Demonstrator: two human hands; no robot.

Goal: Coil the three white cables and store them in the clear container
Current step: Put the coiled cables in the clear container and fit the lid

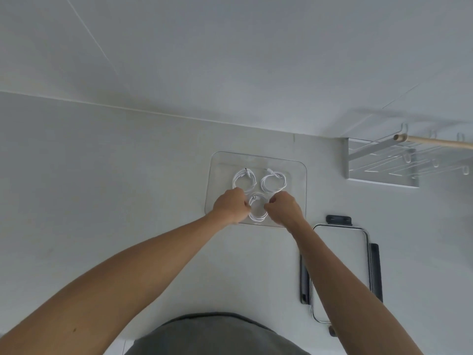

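A clear container (297, 172) lies on the white counter. Inside it rest three coiled white cables: one at the back left (244, 179), one at the back right (273, 182), and a third at the front middle (257, 210). My left hand (230, 206) is on the left side of the front coil with curled fingers, and it seems to pinch the coil's edge. On the coil's right side sits my right hand (281, 207), fingers curled; whether it grips the cable is unclear.
To the right lies a clear lid (340, 252) with dark grey latches (376, 270). A white wall rack (384, 162) with a wooden rod (435, 142) hangs at the back right. The wall is right behind the container.
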